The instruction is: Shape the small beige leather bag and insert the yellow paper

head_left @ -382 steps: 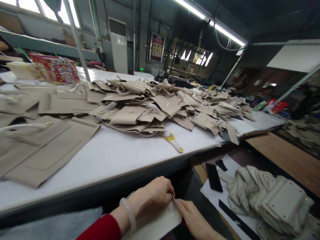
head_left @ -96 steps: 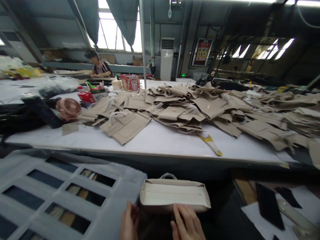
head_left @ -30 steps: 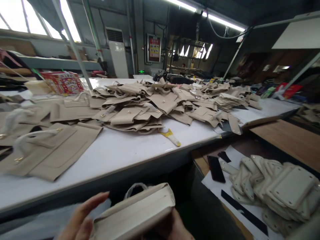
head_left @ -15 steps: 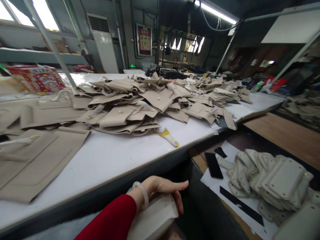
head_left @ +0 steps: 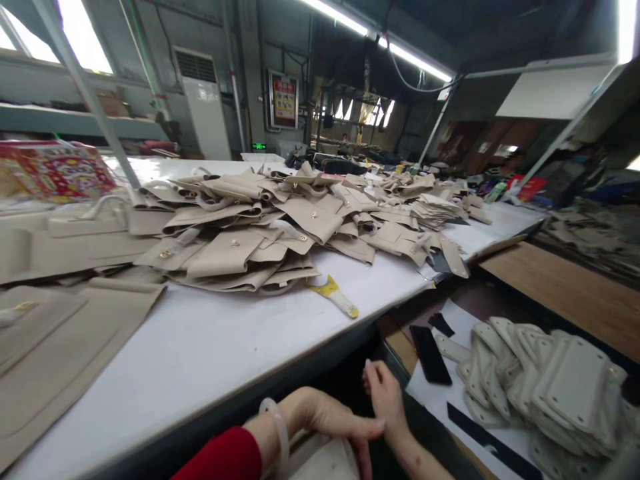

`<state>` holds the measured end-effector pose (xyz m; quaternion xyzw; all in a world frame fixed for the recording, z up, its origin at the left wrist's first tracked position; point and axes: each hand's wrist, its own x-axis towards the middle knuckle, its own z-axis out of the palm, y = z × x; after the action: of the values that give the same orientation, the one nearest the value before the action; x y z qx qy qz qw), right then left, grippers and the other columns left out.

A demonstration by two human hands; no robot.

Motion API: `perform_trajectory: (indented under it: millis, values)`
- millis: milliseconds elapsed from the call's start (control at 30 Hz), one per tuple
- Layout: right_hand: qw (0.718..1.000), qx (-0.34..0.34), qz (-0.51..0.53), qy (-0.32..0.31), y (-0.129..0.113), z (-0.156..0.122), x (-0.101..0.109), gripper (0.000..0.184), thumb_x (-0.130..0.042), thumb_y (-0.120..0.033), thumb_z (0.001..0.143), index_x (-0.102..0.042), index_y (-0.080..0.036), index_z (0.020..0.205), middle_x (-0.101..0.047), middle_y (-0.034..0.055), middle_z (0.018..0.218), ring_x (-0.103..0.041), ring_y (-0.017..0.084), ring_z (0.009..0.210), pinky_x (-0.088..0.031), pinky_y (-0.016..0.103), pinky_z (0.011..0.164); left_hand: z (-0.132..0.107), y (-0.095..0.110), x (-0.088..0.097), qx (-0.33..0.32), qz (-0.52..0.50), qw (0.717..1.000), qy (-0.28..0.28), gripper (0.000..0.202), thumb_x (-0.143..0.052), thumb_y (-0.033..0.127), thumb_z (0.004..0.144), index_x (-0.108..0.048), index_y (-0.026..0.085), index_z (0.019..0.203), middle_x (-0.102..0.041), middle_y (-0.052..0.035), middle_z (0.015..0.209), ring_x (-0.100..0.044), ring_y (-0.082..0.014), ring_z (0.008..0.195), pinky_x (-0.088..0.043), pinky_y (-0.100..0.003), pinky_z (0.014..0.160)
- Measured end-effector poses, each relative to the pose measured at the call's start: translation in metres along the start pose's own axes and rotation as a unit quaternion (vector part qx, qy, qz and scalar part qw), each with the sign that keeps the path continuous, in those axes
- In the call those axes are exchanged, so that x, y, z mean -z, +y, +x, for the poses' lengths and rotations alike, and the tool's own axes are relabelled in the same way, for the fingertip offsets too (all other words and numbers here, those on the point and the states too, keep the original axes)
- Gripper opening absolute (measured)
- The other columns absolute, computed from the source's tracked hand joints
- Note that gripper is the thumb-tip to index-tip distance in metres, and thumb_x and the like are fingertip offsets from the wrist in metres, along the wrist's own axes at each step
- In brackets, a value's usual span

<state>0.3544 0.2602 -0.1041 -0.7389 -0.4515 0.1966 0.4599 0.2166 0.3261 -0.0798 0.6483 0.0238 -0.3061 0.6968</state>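
Observation:
At the bottom centre, my left hand [head_left: 330,415], with a pale bangle and a red sleeve, curls over a pale off-white leather piece [head_left: 320,460]. Its thumb points right, and the other fingers bend down the piece's far edge. The lower part of that piece is cut off by the frame. My right hand [head_left: 385,397] is just to the right, near the left thumb. Its fingers are closed towards their tips, and I cannot make out whether anything is between them. Behind both hands runs the front edge of the white table [head_left: 225,340].
Beige leather bag pieces [head_left: 235,247] lie heaped on the table, near a yellow-and-white tool [head_left: 334,296]. To the right are a stack of off-white leather panels [head_left: 565,373], a black phone [head_left: 431,355] and a dark strip [head_left: 490,440]. A metal pole [head_left: 90,93] stands at left.
My right hand has come into view from below, beside my left hand. The left hand and the pale piece sit lower in the picture, and the view has shifted slightly.

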Motion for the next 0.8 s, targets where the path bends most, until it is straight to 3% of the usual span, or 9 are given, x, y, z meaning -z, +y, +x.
perform_trajectory:
  millis: [133, 200, 300, 400, 467, 533, 633, 733, 800]
  values:
    - [0.982, 0.136, -0.128, -0.042, -0.035, 0.094, -0.009, 0.024, -0.049, -0.040, 0.094, -0.059, -0.018, 0.097, -0.063, 0.0092, 0.100, -0.058, 0.022, 0.099, -0.044, 0.035, 0.091, 0.005, -0.004, 0.001, 0.051, 0.030, 0.997, 0.052, 0.080, -0.029, 0.088, 0.077, -0.076, 0.024, 0.087, -0.070, -0.0024, 0.081, -0.067, -0.0251, 0.082, -0.050, -0.039, 0.087]
    - [0.962, 0.171, -0.194, -0.081, -0.054, 0.126, -0.026, 0.028, -0.059, -0.035, 0.090, -0.058, -0.017, 0.112, -0.059, 0.0133, 0.115, -0.053, 0.027, 0.112, -0.041, 0.039, 0.097, 0.007, -0.006, 0.001, 0.049, 0.022, 0.997, 0.057, 0.079, -0.031, 0.088, 0.077, -0.076, 0.024, 0.088, -0.070, -0.0025, 0.081, -0.066, -0.0251, 0.083, -0.050, -0.038, 0.086]
    - [0.934, 0.183, -0.268, -0.149, -0.073, 0.147, -0.053, 0.029, -0.066, -0.030, 0.085, -0.061, -0.015, 0.109, -0.059, 0.0168, 0.117, -0.054, 0.032, 0.112, -0.043, 0.044, 0.094, 0.006, -0.007, 0.000, 0.029, 0.003, 0.998, 0.047, 0.074, -0.040, 0.088, 0.074, -0.073, 0.023, 0.088, -0.068, -0.0020, 0.083, -0.065, -0.0248, 0.086, -0.048, -0.038, 0.087]
    - [0.914, 0.181, -0.296, -0.209, -0.080, 0.146, -0.053, 0.017, -0.054, -0.017, 0.089, -0.061, -0.014, 0.104, -0.060, 0.0176, 0.116, -0.058, 0.030, 0.109, -0.044, 0.043, 0.091, 0.004, -0.005, 0.000, 0.046, 0.003, 0.998, 0.051, 0.064, -0.059, 0.083, 0.067, -0.069, 0.024, 0.091, -0.066, -0.0007, 0.088, -0.063, -0.0253, 0.092, -0.047, -0.039, 0.089]
    - [0.909, 0.171, -0.292, -0.242, -0.080, 0.137, -0.030, 0.022, -0.048, -0.009, 0.087, -0.060, -0.014, 0.105, -0.063, 0.0165, 0.112, -0.060, 0.029, 0.107, -0.044, 0.043, 0.091, 0.003, -0.003, 0.001, 0.065, 0.009, 0.997, 0.044, 0.060, -0.076, 0.071, 0.058, -0.067, 0.025, 0.094, -0.066, 0.0006, 0.089, -0.063, -0.0257, 0.094, -0.048, -0.040, 0.090]
    - [0.912, 0.146, -0.270, -0.271, -0.077, 0.121, 0.008, 0.027, -0.046, -0.006, 0.083, -0.057, -0.015, 0.106, -0.066, 0.0148, 0.105, -0.063, 0.027, 0.100, -0.047, 0.040, 0.086, 0.003, -0.001, 0.001, 0.072, 0.005, 0.997, 0.023, 0.063, -0.089, 0.052, 0.048, -0.064, 0.025, 0.100, -0.066, 0.0019, 0.090, -0.063, -0.0260, 0.095, -0.049, -0.040, 0.090]
    - [0.917, 0.065, -0.201, -0.337, -0.065, 0.078, 0.078, 0.034, -0.036, -0.010, 0.081, -0.052, -0.018, 0.111, -0.070, 0.0079, 0.090, -0.067, 0.018, 0.070, -0.050, 0.029, 0.061, 0.005, -0.003, 0.001, 0.055, -0.007, 0.998, 0.008, 0.069, -0.091, 0.034, 0.044, -0.060, 0.025, 0.105, -0.067, 0.0018, 0.093, -0.064, -0.0264, 0.097, -0.051, -0.041, 0.090]
    - [0.889, -0.147, 0.000, -0.433, -0.047, 0.014, 0.133, 0.031, -0.039, -0.026, 0.086, -0.052, -0.020, 0.113, -0.069, 0.0056, 0.080, -0.060, 0.013, 0.052, -0.044, 0.022, 0.046, 0.008, -0.009, 0.002, 0.033, -0.012, 0.999, -0.003, 0.068, -0.088, 0.030, 0.047, -0.058, 0.024, 0.108, -0.067, 0.0006, 0.094, -0.065, -0.0268, 0.096, -0.052, -0.043, 0.089]
    - [0.853, -0.227, 0.005, -0.470, -0.037, -0.030, 0.148, 0.033, -0.044, -0.043, 0.090, -0.055, -0.020, 0.110, -0.064, 0.0022, 0.069, -0.051, 0.010, 0.044, -0.038, 0.019, 0.041, 0.010, -0.012, 0.002, 0.024, -0.014, 1.000, -0.012, 0.070, -0.087, 0.029, 0.046, -0.057, 0.024, 0.109, -0.067, 0.0000, 0.096, -0.066, -0.0274, 0.095, -0.051, -0.044, 0.089]
